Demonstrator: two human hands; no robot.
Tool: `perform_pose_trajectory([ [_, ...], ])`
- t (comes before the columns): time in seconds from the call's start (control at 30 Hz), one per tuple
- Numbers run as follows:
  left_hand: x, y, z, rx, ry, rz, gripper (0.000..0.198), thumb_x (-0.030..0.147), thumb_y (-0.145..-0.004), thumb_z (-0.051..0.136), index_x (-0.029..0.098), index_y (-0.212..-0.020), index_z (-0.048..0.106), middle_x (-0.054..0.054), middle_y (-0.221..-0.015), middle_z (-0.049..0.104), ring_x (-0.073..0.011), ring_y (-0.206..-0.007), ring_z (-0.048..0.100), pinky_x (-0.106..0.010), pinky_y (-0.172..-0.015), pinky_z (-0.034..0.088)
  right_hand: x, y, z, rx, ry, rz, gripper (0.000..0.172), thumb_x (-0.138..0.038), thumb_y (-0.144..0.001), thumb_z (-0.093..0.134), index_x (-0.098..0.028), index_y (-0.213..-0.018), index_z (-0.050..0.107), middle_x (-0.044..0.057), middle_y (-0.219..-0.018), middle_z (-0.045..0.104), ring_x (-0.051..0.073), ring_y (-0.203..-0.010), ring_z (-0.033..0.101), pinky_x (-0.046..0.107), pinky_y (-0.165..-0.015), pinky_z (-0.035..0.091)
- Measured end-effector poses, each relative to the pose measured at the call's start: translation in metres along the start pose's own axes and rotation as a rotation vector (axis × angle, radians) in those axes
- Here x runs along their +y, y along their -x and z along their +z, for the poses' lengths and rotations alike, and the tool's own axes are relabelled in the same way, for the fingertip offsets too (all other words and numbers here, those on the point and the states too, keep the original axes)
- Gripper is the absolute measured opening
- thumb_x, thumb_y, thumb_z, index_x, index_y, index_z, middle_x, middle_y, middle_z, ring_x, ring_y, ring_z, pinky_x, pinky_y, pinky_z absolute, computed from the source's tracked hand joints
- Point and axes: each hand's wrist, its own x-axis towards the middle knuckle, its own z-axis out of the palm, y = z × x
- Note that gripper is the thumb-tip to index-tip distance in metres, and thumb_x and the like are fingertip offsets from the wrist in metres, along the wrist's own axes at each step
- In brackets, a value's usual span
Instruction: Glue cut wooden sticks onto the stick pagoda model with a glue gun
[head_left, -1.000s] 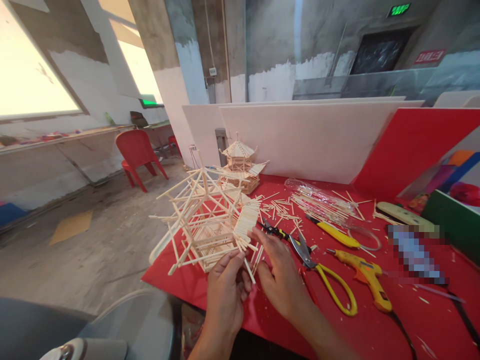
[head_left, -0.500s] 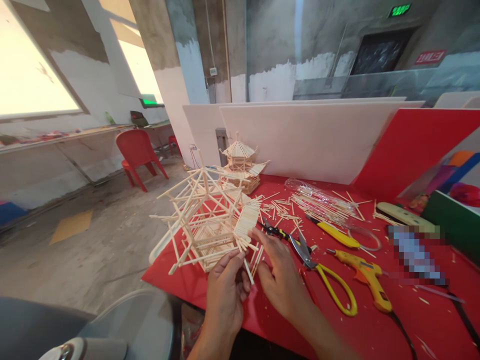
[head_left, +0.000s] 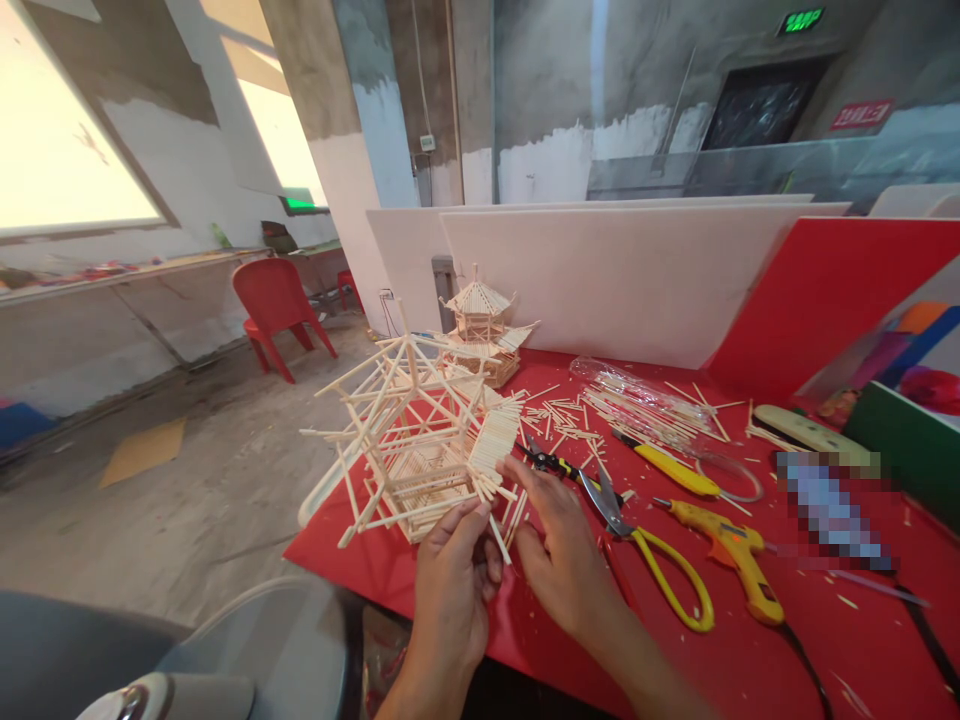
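Observation:
A pavilion model of thin wooden sticks [head_left: 420, 450] stands near the table's front left, its roof frame mostly bare. At its near right side, a slope of close-set sticks [head_left: 495, 435] covers part of the lower roof. My left hand [head_left: 456, 580] is closed, thumb and fingers pinched on the model's front corner; the exact piece held is partly hidden by the fingers. A stick end juts out just right of that pinch. My right hand [head_left: 559, 540] has its fingers stretched out, with the index fingertip at the lower edge of the slope and the thumb apart.
Yellow-handled snips [head_left: 652, 560], a yellow glue gun [head_left: 731, 545] and a yellow utility knife [head_left: 679, 470] lie to the right on the red tabletop [head_left: 757, 660]. Behind are loose sticks [head_left: 562, 420], a bag of sticks [head_left: 645, 405] and a finished-looking pagoda model [head_left: 480, 325].
Almost nothing differs. The jutting stick end by my left hand has shifted very slightly to the right and up; both hands keep their places.

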Motion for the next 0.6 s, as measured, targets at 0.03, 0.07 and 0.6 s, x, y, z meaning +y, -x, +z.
perform_pose_trajectory([
  [0.03,-0.0003,-0.0002,0.0001,0.0,0.0,0.003,0.034,0.033,-0.056,0.083,0.017,-0.079,0.063,0.007,-0.04,0.052,-0.0057,-0.031,0.042,-0.014,-0.031,0.024,0.0,-0.0001,-0.0001,0.0,0.0,0.0,0.074,0.001,-0.076,0.04,-0.027,-0.145,0.038,0.005,-0.133,0.058,0.021,-0.124,0.051,0.047,-0.106,0.043],
  [0.07,-0.0007,-0.0003,0.0002,0.001,0.002,0.006,0.035,0.032,-0.056,0.083,0.017,-0.079,0.063,0.007,-0.041,0.053,-0.0057,-0.031,0.042,-0.014,-0.031,0.025,-0.0001,-0.0002,-0.0002,0.001,0.002,-0.001,0.074,0.001,-0.076,0.04,-0.027,-0.145,0.038,0.005,-0.133,0.058,0.021,-0.124,0.051,0.047,-0.106,0.043],
  [0.6,-0.0032,-0.0016,-0.0004,-0.002,-0.008,0.025,0.036,0.034,-0.055,0.083,0.016,-0.08,0.064,0.007,-0.039,0.052,-0.006,-0.03,0.042,-0.014,-0.03,0.024,0.0002,-0.0006,0.0001,0.028,0.021,-0.015,0.075,0.0,-0.075,0.041,-0.027,-0.145,0.039,0.005,-0.13,0.061,0.021,-0.122,0.054,0.045,-0.105,0.045],
])
